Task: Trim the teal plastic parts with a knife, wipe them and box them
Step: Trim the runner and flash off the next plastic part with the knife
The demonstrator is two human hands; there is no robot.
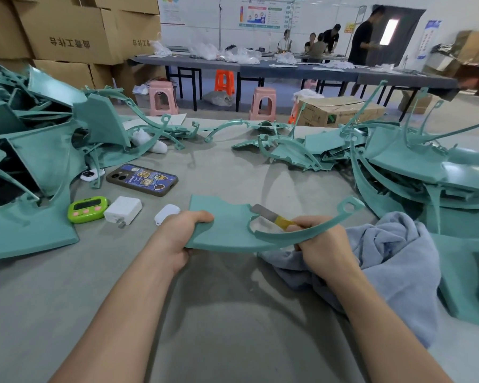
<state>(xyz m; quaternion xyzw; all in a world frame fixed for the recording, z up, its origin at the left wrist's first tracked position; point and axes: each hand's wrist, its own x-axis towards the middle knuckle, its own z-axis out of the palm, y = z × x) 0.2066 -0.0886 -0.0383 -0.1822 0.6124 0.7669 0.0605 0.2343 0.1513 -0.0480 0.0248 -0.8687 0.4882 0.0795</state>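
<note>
With the left hand (184, 233) gripping the teal part (227, 228) above the table (233, 313) and the right hand (320, 244) clutching the knife (271, 217) at its inner notch, a slip could have nicked that thumb.

Grey table (233, 327) (phone (142, 179), towel (398, 258), teal parts (39, 161))

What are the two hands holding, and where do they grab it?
The left hand grips the teal part by its flat left edge. The right hand grips the knife by its yellow-taped handle.

Left hand (181, 239) holds teal part (224, 230), right hand (324, 244) seemingly grips knife (266, 212)
</note>
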